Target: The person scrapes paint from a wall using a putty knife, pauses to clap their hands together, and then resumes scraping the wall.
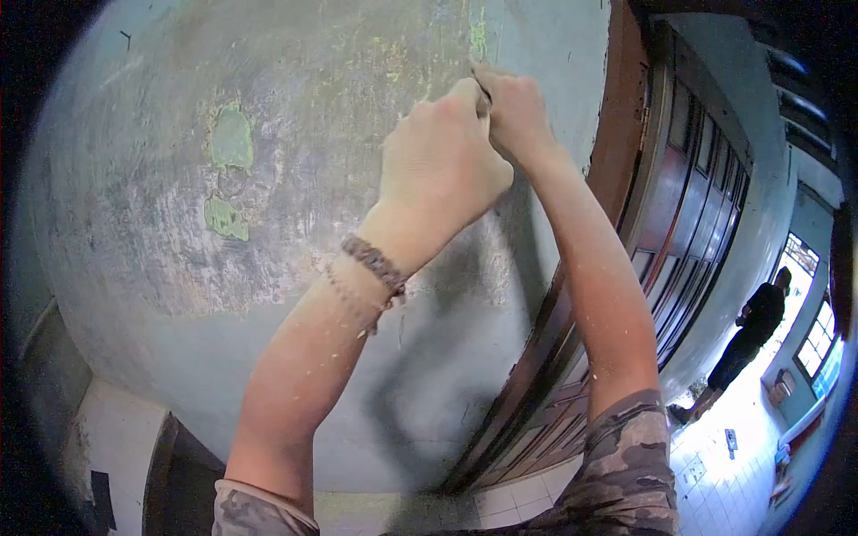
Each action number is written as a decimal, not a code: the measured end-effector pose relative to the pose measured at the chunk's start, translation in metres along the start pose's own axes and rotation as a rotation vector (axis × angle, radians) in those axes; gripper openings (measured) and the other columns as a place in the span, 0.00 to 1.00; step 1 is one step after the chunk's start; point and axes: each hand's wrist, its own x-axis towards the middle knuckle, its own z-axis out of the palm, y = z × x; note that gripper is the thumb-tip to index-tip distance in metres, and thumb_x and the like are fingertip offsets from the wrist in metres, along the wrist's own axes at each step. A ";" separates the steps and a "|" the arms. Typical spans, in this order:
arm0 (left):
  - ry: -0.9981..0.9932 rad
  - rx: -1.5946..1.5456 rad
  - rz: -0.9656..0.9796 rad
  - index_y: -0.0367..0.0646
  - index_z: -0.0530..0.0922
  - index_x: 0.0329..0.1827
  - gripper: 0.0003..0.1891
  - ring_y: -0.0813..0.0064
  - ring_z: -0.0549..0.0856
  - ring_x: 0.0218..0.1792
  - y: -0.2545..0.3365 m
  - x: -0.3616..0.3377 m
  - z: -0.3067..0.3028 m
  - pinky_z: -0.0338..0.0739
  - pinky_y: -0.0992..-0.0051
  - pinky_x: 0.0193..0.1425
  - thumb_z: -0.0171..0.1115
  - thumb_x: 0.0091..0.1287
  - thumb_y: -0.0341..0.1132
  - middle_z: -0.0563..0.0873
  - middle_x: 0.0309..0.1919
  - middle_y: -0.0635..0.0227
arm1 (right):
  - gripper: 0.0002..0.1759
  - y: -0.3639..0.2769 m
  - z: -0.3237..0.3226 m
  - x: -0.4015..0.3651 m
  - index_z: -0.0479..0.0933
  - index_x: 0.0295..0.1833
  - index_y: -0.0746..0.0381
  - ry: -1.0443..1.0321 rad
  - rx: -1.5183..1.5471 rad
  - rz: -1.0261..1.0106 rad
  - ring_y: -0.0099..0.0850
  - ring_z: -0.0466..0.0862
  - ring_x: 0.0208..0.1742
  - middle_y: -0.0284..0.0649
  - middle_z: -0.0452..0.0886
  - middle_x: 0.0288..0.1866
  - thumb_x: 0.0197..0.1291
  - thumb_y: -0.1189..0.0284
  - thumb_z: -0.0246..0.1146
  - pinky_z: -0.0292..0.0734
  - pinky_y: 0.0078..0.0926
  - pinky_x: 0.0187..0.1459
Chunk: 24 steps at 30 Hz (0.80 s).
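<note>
My left hand [440, 154] is closed in a fist against the upper part of a worn painted wall [313, 170]. A braided bracelet [375, 265] circles its wrist. My right hand [518, 109] is closed just beyond it, the two hands touching or nearly so. Between them shows a small dark edge of something, mostly hidden by the fingers, so its kind cannot be told. Just above the hands is a green patch [478, 40] of bared wall. Fine pale dust and flecks lie on both forearms.
More green patches [232, 134] mark the wall to the left. A brown door frame [617, 98] and panelled wooden door [688, 188] stand close on the right. Farther right, a person in dark clothes [760, 322] stands by a bright doorway, near a small object [731, 441] on the tiled floor.
</note>
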 end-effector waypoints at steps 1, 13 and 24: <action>0.052 -0.022 0.023 0.36 0.81 0.37 0.09 0.47 0.85 0.40 -0.002 0.006 0.005 0.79 0.60 0.45 0.59 0.59 0.32 0.85 0.34 0.45 | 0.07 0.001 0.001 0.000 0.78 0.36 0.61 0.074 0.025 -0.015 0.52 0.83 0.41 0.52 0.83 0.37 0.55 0.70 0.59 0.78 0.48 0.42; 0.115 0.009 -0.029 0.38 0.82 0.40 0.10 0.46 0.85 0.41 0.006 0.018 -0.005 0.78 0.60 0.46 0.60 0.58 0.32 0.85 0.34 0.46 | 0.08 0.003 -0.001 0.031 0.79 0.39 0.61 -0.056 -0.102 -0.011 0.50 0.84 0.41 0.52 0.83 0.36 0.54 0.73 0.59 0.81 0.45 0.42; 0.045 0.003 0.009 0.39 0.83 0.39 0.11 0.47 0.85 0.42 0.007 0.016 -0.002 0.78 0.60 0.48 0.61 0.54 0.31 0.85 0.35 0.45 | 0.07 0.004 -0.005 0.012 0.81 0.37 0.61 -0.065 -0.084 0.113 0.49 0.85 0.41 0.51 0.84 0.35 0.53 0.72 0.60 0.82 0.44 0.43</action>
